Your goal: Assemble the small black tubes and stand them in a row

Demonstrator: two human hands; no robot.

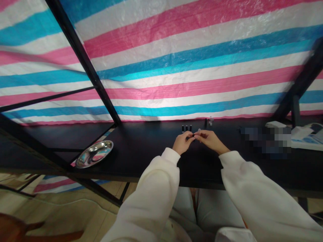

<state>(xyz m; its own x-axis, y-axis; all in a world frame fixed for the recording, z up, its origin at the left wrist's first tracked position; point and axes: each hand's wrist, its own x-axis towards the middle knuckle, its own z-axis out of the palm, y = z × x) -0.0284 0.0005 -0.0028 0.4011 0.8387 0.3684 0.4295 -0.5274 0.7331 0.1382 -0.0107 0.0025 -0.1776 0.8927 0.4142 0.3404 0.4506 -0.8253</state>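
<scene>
Pinching away over the black tabletop (pixel 146 144), left hand (pixel 182 143) and right hand (pixel 209 139) meet fingertip to fingertip, each grip pressed on a small dark piece (pixel 193 135), too tiny to identify! Just beyond the left hand, three short black cylinders (pixel 186 128) line up in a row. Farther back, another black cylinder (pixel 205 122) sits beside a clear piece (pixel 211 121). Well off to the left, a shiny metal dish (pixel 109 146) gleams at the tabletop's edge.

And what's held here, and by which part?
A small dark piece, pinched between left hand and right hand fingers; which part is gripped can't be told.
</scene>
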